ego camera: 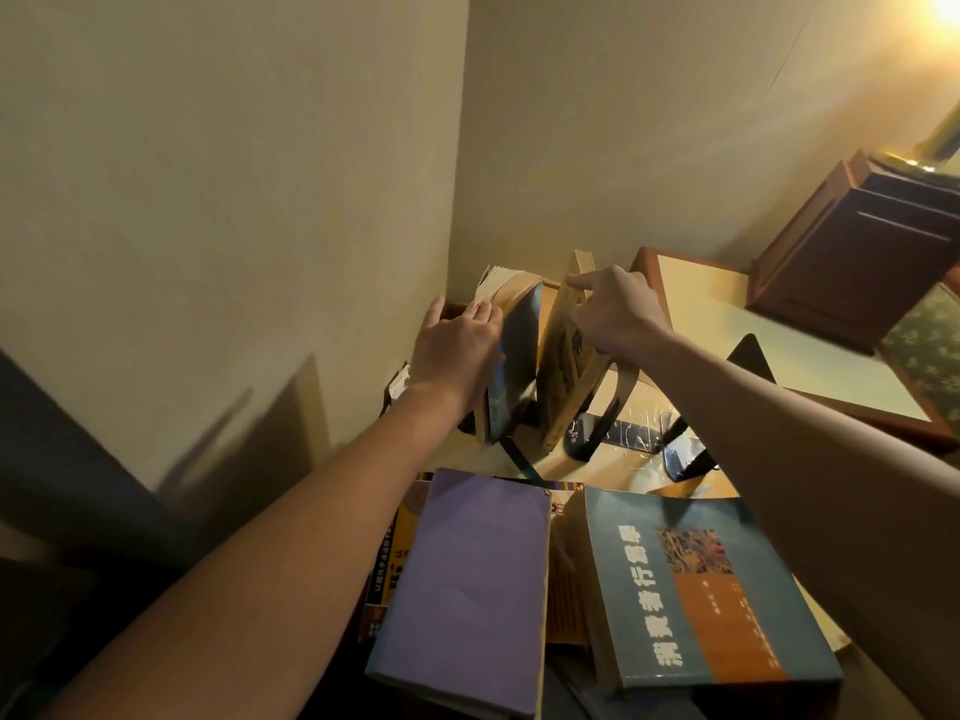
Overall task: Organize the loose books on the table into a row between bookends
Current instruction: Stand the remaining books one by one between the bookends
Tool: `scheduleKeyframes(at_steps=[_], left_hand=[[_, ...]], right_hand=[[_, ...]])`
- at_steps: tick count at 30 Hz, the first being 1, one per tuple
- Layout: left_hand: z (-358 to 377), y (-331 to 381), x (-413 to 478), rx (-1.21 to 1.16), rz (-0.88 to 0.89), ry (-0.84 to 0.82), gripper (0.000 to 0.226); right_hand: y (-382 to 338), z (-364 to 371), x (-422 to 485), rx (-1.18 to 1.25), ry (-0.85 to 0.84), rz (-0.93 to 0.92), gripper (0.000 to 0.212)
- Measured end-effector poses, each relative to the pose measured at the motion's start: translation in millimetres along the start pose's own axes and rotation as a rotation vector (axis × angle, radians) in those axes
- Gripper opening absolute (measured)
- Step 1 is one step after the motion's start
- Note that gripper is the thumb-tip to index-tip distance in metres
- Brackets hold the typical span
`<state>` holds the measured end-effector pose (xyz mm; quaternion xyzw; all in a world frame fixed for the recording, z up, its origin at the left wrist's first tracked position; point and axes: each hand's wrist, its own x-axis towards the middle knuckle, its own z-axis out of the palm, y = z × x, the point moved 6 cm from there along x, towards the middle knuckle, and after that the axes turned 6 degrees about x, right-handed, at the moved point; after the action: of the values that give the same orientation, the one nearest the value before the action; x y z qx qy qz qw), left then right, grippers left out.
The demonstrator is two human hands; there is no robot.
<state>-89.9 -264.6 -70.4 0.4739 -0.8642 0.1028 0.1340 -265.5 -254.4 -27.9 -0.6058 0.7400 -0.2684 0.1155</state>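
At the table's far left corner a blue-covered book (519,356) stands upright, and my left hand (457,345) presses flat against its left side with straight fingers. Just to its right my right hand (613,314) grips a tan, yellowed book (563,376) near its top, holding it upright and slightly tilted. A black bookend (750,356) stands to the right, behind my right forearm. Near me lie loose books: a purple book (467,589) and a teal-and-orange book (696,595), with others stacked under them.
The beige wall (234,174) runs close along the left and back of the table (779,345). A brown wooden cabinet (857,262) sits at the back right under a lit lamp (940,7). Black bookend bases (623,433) and clear wrap lie on the tabletop.
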Motion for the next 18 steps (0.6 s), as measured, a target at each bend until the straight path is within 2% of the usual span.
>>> scheduleKeyframes(at_steps=[7,11,13,15,18], left_hand=[[-0.7,-1.3,-0.4,-0.001,-0.01,0.019,0.058],[0.1,-4.3,1.9,-0.016,-0.022,-0.01,0.052],[1.2,-10.2,1.9,-0.087,-0.048,-0.014,0.044],[1.8,-16.3,1.1,-0.19,-0.075,-0.008,0.039],[4.7,-21.8,0.6,-0.291,-0.066,-0.02,0.046]], right_hand=[[7.2,2.1,-0.5,0.024,-0.011,0.095,0.049],[-10.1,17.3,0.3,0.153,-0.143,0.137,0.053],[-21.8,25.7,-0.1,0.187,-0.191,0.162,0.059],[-29.8,32.9,-1.4,0.236,-0.221,0.188,0.056],[-32.2,40.3,-6.0,0.345,-0.252,0.251,0.052]])
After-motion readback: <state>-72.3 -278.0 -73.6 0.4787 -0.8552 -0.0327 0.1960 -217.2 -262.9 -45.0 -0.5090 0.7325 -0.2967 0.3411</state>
